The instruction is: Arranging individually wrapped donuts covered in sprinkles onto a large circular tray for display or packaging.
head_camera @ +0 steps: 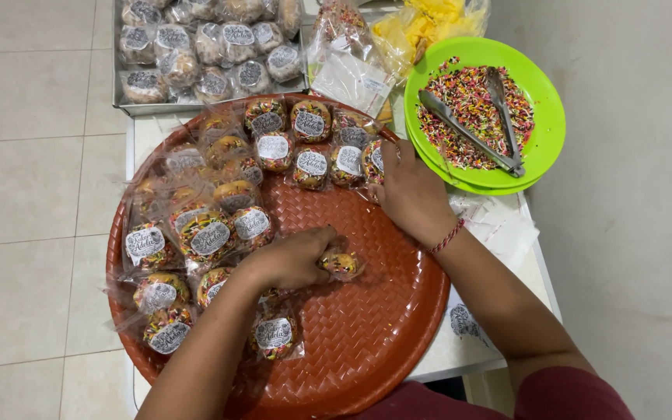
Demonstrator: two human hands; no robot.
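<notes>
So the left hand has its fingers curled around one small wrapped sprinkle-covered treat, pressing it down on the big round reddish-brown woven tray, pretty much at the tray's middle. The right hand is over by the tray's far right rim, fingers bent and touching the end packet of the far row there; can't really tell if it's actually gripping it or just resting on it. There's a red braided bracelet on that wrist.

The tray's left half is loaded with more wrapped treats, each with a white round label, and it takes up most of the white worktop. At the worktop's far right corner sits a green plate full of coloured sprinkles with metal tongs lying in it. At the far left edge, a metal tray holds more bagged treats.
</notes>
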